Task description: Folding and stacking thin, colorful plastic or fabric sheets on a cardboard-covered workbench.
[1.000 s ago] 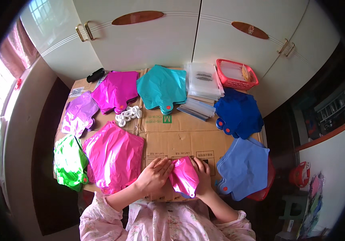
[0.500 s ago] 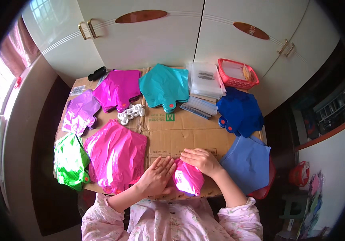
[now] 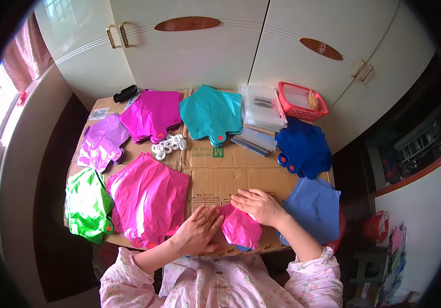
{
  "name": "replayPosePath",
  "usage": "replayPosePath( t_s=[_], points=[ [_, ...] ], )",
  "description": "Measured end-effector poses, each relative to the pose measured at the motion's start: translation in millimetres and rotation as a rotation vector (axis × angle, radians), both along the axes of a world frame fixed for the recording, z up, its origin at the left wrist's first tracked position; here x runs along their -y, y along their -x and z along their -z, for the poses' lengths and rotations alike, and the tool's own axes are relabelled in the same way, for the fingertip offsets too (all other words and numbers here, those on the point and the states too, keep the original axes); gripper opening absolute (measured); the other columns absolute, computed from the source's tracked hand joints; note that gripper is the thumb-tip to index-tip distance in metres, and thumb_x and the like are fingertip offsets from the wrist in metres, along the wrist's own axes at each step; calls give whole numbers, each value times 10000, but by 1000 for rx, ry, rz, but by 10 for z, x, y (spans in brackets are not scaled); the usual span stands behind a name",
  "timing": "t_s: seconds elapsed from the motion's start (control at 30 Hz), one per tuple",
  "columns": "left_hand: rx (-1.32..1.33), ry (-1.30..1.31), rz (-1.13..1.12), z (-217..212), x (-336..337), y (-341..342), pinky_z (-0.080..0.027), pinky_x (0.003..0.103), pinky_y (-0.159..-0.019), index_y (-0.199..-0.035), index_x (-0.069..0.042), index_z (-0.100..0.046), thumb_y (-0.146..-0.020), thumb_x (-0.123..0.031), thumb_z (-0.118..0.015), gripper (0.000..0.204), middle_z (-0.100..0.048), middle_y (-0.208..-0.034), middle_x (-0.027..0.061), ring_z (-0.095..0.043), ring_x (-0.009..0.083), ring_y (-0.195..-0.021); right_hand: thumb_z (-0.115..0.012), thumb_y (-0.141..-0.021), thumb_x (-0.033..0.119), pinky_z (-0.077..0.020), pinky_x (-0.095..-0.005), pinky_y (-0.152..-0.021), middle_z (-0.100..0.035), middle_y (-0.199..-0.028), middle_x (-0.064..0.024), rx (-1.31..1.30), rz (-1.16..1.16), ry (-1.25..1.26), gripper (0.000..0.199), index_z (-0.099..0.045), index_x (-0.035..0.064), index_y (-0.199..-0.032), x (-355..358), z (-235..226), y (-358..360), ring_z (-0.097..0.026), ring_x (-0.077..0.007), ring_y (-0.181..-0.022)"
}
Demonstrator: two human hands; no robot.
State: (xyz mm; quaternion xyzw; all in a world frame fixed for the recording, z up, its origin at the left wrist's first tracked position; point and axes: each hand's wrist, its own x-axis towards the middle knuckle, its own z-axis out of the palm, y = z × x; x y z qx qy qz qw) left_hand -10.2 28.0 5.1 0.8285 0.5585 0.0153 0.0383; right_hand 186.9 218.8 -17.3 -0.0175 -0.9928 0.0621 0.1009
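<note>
A small shiny pink foil piece (image 3: 241, 229), creased and narrow at its far end, lies on the cardboard between my hands. A bit of blue shows under its near edge. My left hand (image 3: 200, 229) rests open along the piece's left side, fingers stretched out and pointing away from me. My right hand (image 3: 258, 206) lies open over the far right part, its fingers reaching left across the narrow end and covering some of it. Left of my hands is a stack of larger pink foil pieces (image 3: 148, 197), roughly five-sided, with small tabs at the near end.
Around the cardboard (image 3: 220, 179) lie green (image 3: 89, 205), lilac (image 3: 102, 141), magenta (image 3: 151, 115), teal (image 3: 211, 113), dark blue (image 3: 304, 146) and light blue (image 3: 313, 210) pieces. White rings (image 3: 168, 147), clear plastic sleeves (image 3: 261, 108) and a red basket (image 3: 300, 112) sit farther back.
My right hand has shifted slightly right and lies farther over the pink piece, which looks turned a little. The left hand has barely moved. The whole view has shifted slightly.
</note>
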Motion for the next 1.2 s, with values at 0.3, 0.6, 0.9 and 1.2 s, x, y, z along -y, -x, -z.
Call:
replayPosePath(
  t_s=[0.3,0.6,0.9,1.2],
  points=[
    [17,-5,54,2,95,20,-212,466,-1125,-1351,46,-414,-816,-638,-490,871,-427,-1373,263,-343,329,-1351,-455,-875,178,-323,-395,-1099,-457,-1415,-70,143,-174,40,476,-484,88,-1342,314,-116,-200,-424,-216,-1314],
    [-25,-59,62,52,400,-118,-265,454,-1107,-1320,13,-478,-838,-455,-530,675,-483,-1360,181,-389,284,-1332,-517,-867,259,-269,-411,-1126,-394,-1459,-77,200,-102,170,559,-420,75,-1386,737,-72,-383,-359,-222,-1357],
    [230,-408,203,275,607,-210,-513,340,-876,-1064,-54,-680,-784,-142,-589,308,-680,-1081,81,-657,194,-1008,-508,-862,186,-306,-436,-1106,-459,-1413,-85,83,-47,70,507,-469,64,-1352,1009,80,-463,-422,-239,-1317],
    [1250,120,-554,-157,286,-149,-427,211,-497,-827,11,-697,-831,-126,-725,140,-657,-652,27,-545,24,-567,-701,-848,259,-456,-333,-552,-652,-730,-107,-178,436,883,248,-685,13,-878,875,-380,-338,-598,-209,-598]
  ],
)
